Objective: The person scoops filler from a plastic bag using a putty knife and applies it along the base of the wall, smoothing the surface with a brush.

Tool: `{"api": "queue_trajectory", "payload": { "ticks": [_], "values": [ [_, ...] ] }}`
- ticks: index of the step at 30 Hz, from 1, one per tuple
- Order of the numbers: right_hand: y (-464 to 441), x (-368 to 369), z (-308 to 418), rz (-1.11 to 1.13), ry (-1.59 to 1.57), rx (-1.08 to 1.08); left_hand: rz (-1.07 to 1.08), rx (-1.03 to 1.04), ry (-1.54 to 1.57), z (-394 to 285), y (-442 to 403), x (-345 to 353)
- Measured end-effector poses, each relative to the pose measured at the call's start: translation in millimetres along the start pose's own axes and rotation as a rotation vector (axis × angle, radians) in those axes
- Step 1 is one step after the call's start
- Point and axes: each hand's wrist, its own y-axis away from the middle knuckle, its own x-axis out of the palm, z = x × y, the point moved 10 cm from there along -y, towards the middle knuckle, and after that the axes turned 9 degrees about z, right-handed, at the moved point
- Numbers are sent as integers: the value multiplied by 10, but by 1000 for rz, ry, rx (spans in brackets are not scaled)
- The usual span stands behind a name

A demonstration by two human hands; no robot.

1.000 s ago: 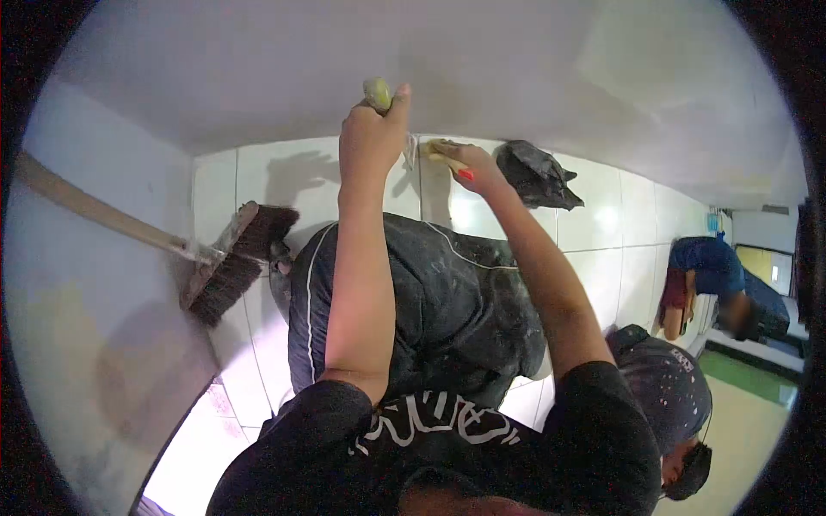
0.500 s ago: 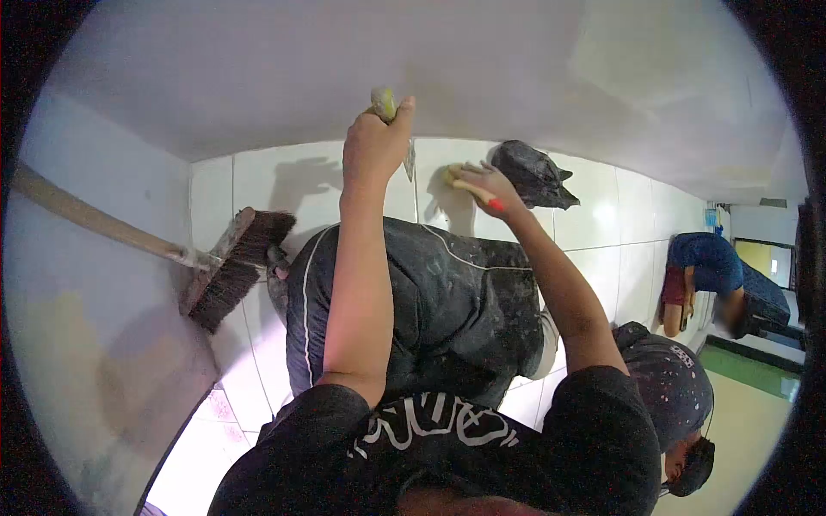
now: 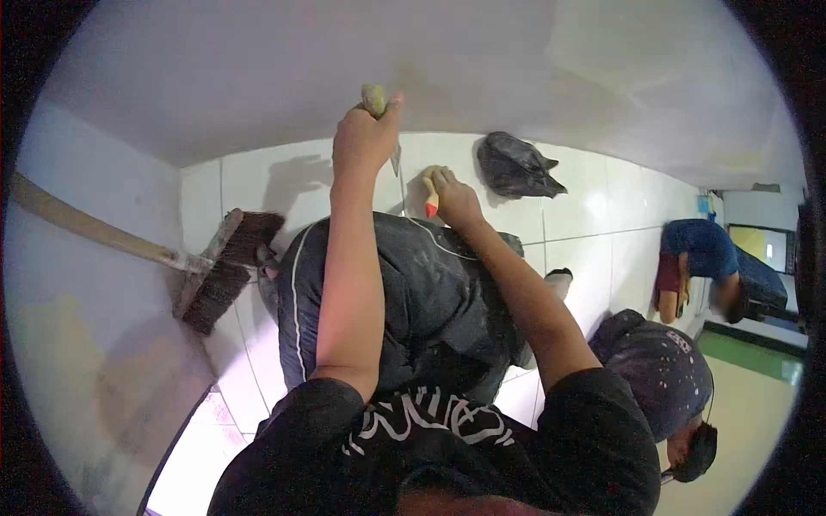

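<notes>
My left hand is closed around the yellowish handle of a scraper, raised near the foot of the wall. The scraper's thin metal blade shows below my fist, pointing down toward the tiles. My right hand is low at the tiled floor, closed on a paintbrush with a pale handle and red end. The red end points back toward my knees; its bristles are mostly hidden. A crumpled black plastic bag lies on the tiles beyond my right hand.
A long-handled broom leans in the left corner, with dark bristles. A painted wall rises straight ahead. One person in a paint-spotted shirt is close on my right, and another in blue is farther off.
My right hand has moved left with the paintbrush, whose handle has swung from slanting right to pointing toward me. My left hand holds the scraper almost unchanged. The view has shifted slightly.
</notes>
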Motion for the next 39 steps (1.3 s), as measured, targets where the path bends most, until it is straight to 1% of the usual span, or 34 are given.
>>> {"api": "queue_trajectory", "payload": {
  "ticks": [2,3,4,5,8,11,14,15,16,17,18,20,21,22,24,26,27,30,33,37,39],
  "values": [
    [-6,-132,-129,232,-115,113,3,8,6,-16,27,31],
    [7,-252,-191,60,-134,18,0,10,13,-2,26,25],
    [64,-548,-55,-109,-156,-83,-6,8,18,18,39,-12],
    [141,-561,-83,8,-172,-5,-5,7,9,43,53,-41],
    [459,-303,365,306,42,-194,-19,2,-5,53,82,-118],
    [646,174,553,249,213,-430,-40,-1,20,14,110,-131],
    [598,-86,705,228,104,-325,0,17,33,-26,121,-25],
    [532,-54,633,217,91,-226,27,23,45,-36,112,22],
    [508,-207,759,199,164,-304,49,32,57,-60,100,53],
    [431,-110,692,148,240,-336,67,-6,8,-44,94,68],
    [333,45,605,97,314,-369,21,3,-14,-46,90,32],
    [116,203,424,28,322,-379,-64,25,-60,-47,105,-15],
    [79,196,378,-9,331,-381,-55,23,-50,-49,112,-17],
    [16,-52,357,112,140,-181,-46,24,-39,-51,117,-32],
    [-54,-68,284,179,125,-94,-4,9,-10,-27,101,-12],
    [77,-214,309,274,86,-130,47,-21,28,68,25,24],
    [177,-258,337,332,66,-154,-18,29,-23,46,39,-29],
    [546,-134,224,374,84,-322,-15,28,-45,34,69,-59],
    [732,-179,55,486,-27,-245,4,24,2,-20,76,-32],
    [560,-182,27,326,-21,-321,20,31,-36,-7,-7,100],
    [342,-103,-137,267,-11,-306,50,-4,-47,15,-23,152]
  ]
}}
